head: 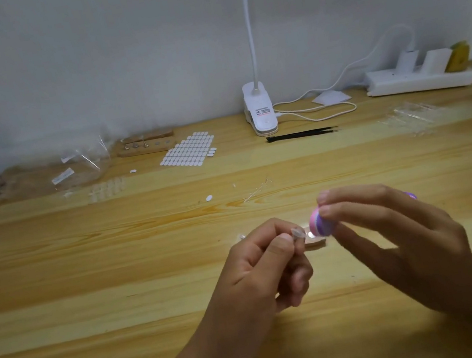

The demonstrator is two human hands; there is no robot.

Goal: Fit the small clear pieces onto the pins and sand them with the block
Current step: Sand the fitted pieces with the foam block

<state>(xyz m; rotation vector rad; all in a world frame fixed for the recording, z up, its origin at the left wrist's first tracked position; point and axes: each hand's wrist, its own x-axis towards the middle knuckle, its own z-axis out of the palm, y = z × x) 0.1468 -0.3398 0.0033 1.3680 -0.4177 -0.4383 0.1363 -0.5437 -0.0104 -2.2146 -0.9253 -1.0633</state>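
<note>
Left hand [269,262] pinches a clear piece [297,232] between thumb and forefinger, above the table [122,291], near centre. Can't tell if it sits on a pin. Right hand [393,233] grips the pink-purple block [320,225] with its fingertips. The block's end is just right of the piece; contact unclear. Wooden base [314,242] lies under both. Far side: pin stand [145,145], sticker sheet [188,151], clip lamp [260,112], black tweezers [302,134]. Far right: power strip [421,80].

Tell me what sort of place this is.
Probably a small craft desk, perhaps at home: a wooden table against a plain wall, with a clip lamp, a sheet of oval stickers and a wooden pin stand.
</note>
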